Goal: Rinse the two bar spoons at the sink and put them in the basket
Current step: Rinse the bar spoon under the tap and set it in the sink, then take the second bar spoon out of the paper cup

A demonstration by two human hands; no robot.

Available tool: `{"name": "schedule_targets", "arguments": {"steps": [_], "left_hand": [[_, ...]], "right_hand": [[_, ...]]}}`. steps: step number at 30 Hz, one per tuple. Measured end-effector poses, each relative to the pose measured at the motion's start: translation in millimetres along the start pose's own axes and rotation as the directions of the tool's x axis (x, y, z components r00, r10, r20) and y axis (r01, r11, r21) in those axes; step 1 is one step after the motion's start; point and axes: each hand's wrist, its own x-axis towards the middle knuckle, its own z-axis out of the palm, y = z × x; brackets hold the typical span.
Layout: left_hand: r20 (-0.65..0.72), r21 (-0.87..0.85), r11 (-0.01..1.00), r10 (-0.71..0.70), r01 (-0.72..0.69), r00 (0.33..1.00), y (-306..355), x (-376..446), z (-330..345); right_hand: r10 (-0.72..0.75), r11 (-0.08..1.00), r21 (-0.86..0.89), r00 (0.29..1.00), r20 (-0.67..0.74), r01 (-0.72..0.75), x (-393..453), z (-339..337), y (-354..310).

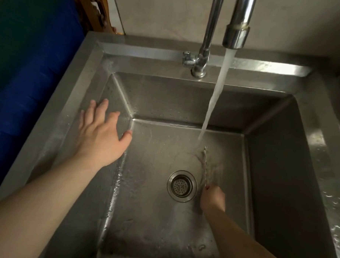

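A: Where are your hands, measured from the drain strainer (182,186)?

B: Your right hand (212,199) is just beside the drain strainer, on its right, low in the basin. It is curled closed around the lower end of a thin twisted metal stem, a bar spoon (204,166). The stem runs from your fist up and away from the drain strainer, and its far tip meets the foot of the water stream (216,95).

A: One spoon or two in that fist?

B: You cannot tell; the stem is blurred by splashing water, so only one line of metal can be made out.

A: And your left hand?

B: Your left hand (102,133) is well apart from the drain strainer, up and to its left, over the sloping left wall of the sink (139,99). Its fingers are spread wide, palm down, holding nothing.

A: The water?

B: It falls from the faucet (236,36), which stands beyond the drain strainer at the back rim, and lands a little above and to the right of the strainer.
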Motion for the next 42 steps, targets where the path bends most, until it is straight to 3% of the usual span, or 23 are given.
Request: {"name": "schedule_targets", "arguments": {"steps": [10, 33, 36, 39, 42], "left_hand": [[-0.004, 0.016, 1.0, 0.023, -0.023, 1.0, 0, -1, 0], [0.047, 0.038, 0.997, 0.058, -0.06, 0.997, -3, 2, 0], [0.064, -0.02, 0.998, 0.055, -0.054, 0.996, -3, 2, -4], [0.088, -0.191, 0.981, 0.05, -0.032, 0.995, -6, 1, -14], [0.059, -0.349, 0.937, 0.019, 0.003, 0.998, -12, -5, -34]], "right_hand": [[-0.014, 0.973, -0.232, 0.999, -0.046, 0.003, 12, 16, 2], [-0.021, 0.992, -0.123, 0.998, -0.062, 0.013, 9, 10, 14], [-0.036, 0.998, -0.058, 0.999, -0.041, 0.034, -4, 3, 9], [-0.079, 0.996, 0.026, 0.995, -0.055, 0.08, -25, -8, -9], [-0.221, 0.973, 0.054, 0.974, -0.048, 0.223, -56, -18, -39]]}}
